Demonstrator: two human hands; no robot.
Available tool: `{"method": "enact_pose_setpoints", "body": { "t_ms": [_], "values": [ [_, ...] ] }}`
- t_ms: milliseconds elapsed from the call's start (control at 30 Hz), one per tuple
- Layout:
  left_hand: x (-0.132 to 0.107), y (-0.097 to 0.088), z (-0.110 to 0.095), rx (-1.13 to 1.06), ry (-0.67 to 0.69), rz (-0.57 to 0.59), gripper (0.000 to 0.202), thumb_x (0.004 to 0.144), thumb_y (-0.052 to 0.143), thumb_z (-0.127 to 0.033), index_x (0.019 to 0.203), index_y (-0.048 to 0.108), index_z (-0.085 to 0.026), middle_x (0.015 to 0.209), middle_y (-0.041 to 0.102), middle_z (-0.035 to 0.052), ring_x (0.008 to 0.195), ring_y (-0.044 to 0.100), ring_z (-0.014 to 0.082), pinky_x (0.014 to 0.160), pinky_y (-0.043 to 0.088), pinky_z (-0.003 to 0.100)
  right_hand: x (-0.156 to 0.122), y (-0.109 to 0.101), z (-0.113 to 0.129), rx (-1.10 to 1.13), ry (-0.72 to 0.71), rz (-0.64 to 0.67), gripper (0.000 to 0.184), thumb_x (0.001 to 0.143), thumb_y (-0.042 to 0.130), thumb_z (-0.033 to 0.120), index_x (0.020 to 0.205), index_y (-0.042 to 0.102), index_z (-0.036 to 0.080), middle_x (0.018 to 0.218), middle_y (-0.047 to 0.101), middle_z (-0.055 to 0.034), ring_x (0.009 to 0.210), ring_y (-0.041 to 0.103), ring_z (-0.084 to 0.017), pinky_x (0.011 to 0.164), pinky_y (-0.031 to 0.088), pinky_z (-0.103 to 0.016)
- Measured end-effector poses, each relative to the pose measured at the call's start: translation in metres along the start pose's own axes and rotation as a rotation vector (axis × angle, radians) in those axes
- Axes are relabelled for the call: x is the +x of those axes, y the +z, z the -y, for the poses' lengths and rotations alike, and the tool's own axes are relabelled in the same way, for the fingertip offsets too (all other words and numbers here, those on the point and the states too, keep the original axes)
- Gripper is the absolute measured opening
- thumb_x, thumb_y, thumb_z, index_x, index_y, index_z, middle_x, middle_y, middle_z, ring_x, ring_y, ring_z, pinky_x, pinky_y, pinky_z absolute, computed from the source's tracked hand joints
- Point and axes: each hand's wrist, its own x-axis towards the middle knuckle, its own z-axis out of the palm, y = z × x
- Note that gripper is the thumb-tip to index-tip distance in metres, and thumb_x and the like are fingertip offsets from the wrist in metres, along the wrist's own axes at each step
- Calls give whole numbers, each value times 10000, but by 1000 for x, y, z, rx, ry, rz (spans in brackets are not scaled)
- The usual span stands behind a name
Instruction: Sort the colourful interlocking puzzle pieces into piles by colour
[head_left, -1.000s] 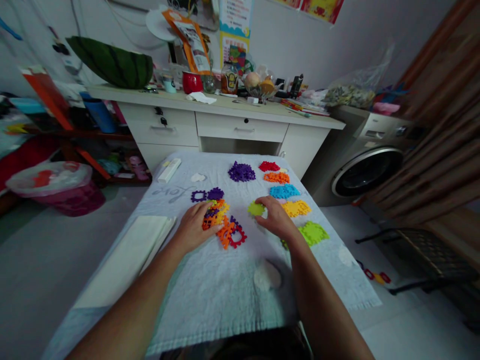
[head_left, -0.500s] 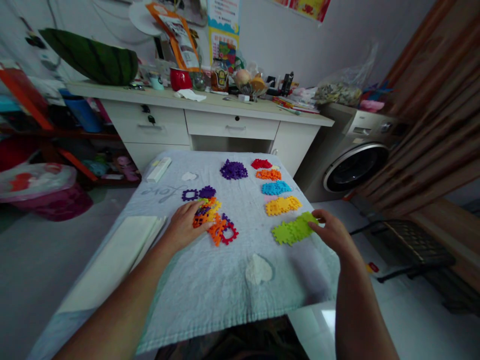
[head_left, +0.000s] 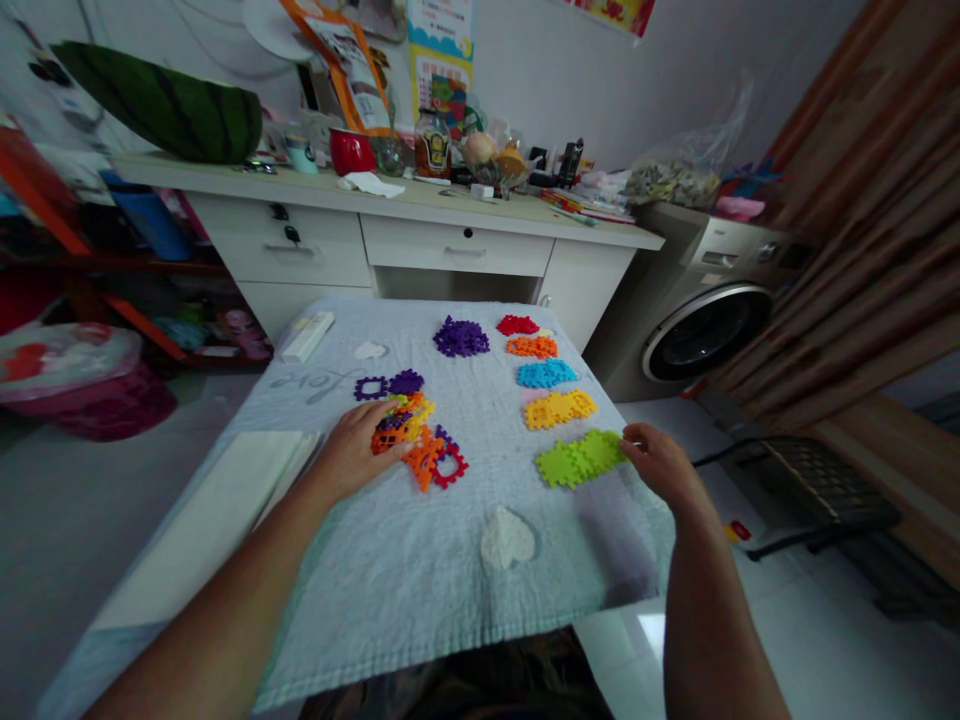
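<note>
My left hand (head_left: pixel 354 447) is curled against a mixed cluster of orange, yellow and purple interlocking plastic pieces (head_left: pixel 418 458), its thumb and fingers around the near-left side. A red ring-shaped piece (head_left: pixel 450 466) lies at the cluster's right end. My right hand (head_left: pixel 656 460) pinches the right end of a row of lime-green gear-edged pieces (head_left: pixel 577 460); its fingertips partly hide that end. Beyond the left hand lie a purple square frame piece (head_left: pixel 370 388) and a solid purple piece (head_left: pixel 406 382).
Yellow (head_left: pixel 559 410), blue (head_left: pixel 546 374), orange (head_left: pixel 532 347) and red pieces (head_left: pixel 517 325) lie in rows at the right. A purple pile (head_left: pixel 460 337) sits at the back. Folded white cloth (head_left: pixel 202 520) and a white box (head_left: pixel 308 337) lie left; a washing machine (head_left: pixel 701 300) stands right.
The view has shifted slightly, moving the scene a little left. Both hands stay at the same pieces; the right fingers have closed slightly at the green row's end.
</note>
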Motion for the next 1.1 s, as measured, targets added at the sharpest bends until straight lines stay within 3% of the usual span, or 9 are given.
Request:
{"method": "enact_pose_setpoints", "body": {
  "t_ms": [100, 233, 400, 533, 667, 833, 1000, 1100],
  "values": [
    [0, 0, 1, 0, 6, -4, 621, 820, 579, -529, 1334, 503, -188, 1356, 563, 124, 1247, 518, 303, 1076, 403, 480, -1, -2, 21, 23, -34, -31, 239, 831, 546, 287, 1013, 659, 180, 994, 721, -101, 835, 680, -216, 759, 514, -343],
    [0, -1, -2, -22, 12, -15, 569, 860, 531, -527, 1312, 522, -180, 1320, 582, 126, 1222, 536, 291, 1059, 422, 463, -4, 10, 80, 102, -239, 4, 276, 856, 549, 288, 1084, 640, 160, 1057, 699, -114, 941, 656, -229, 842, 508, -377],
    [0, -4, -6, -56, -1, -54, 529, 874, 524, -529, 1272, 554, -181, 1292, 593, 123, 1207, 546, 283, 1056, 430, 461, -20, 49, 171, 154, -584, 236, 341, 853, 629, 306, 1169, 620, 180, 1167, 657, -110, 1097, 594, -237, 969, 455, -400],
    [0, -3, -7, -62, 1, -73, 497, 870, 545, -505, 1258, 562, -196, 1285, 597, 109, 1208, 545, 275, 1066, 429, 459, -32, 84, 215, 72, -709, 346, 557, 777, 725, 373, 1262, 580, 142, 1221, 595, -146, 1087, 552, -266, 953, 449, -408],
    [-1, -1, -4, -44, 6, -75, 449, 897, 512, -436, 1264, 558, -181, 1286, 596, 115, 1220, 538, 270, 1074, 426, 454, -35, 106, 226, 26, -790, 376, 668, 715, 778, 406, 1296, 564, 156, 1271, 557, -139, 1100, 506, -281, 958, 424, -420],
    [-1, 2, -2, -26, -1, -67, 406, 939, 419, -339, 1279, 550, -158, 1302, 593, 117, 1235, 523, 254, 1097, 404, 457, -32, 116, 222, 107, -793, 388, 481, 758, 753, 337, 1188, 630, 160, 1108, 632, -105, 1004, 530, -243, 925, 425, -394],
    [-1, 2, -1, -36, 2, -83, 387, 946, 399, -313, 1276, 553, -179, 1299, 600, 104, 1233, 523, 243, 1098, 404, 459, -29, 118, 214, 314, -696, 348, 302, 803, 681, 192, 1103, 653, 188, 1060, 673, -72, 981, 571, -202, 895, 440, -339],
    [0, 4, -1, -53, -3, -83, 386, 941, 413, -315, 1273, 555, -177, 1296, 601, 109, 1230, 528, 245, 1094, 410, 460, -25, 118, 209, 476, -557, 315, 182, 831, 636, 206, 1011, 662, 211, 962, 694, -27, 876, 606, -167, 817, 459, -293]
  ]
}}
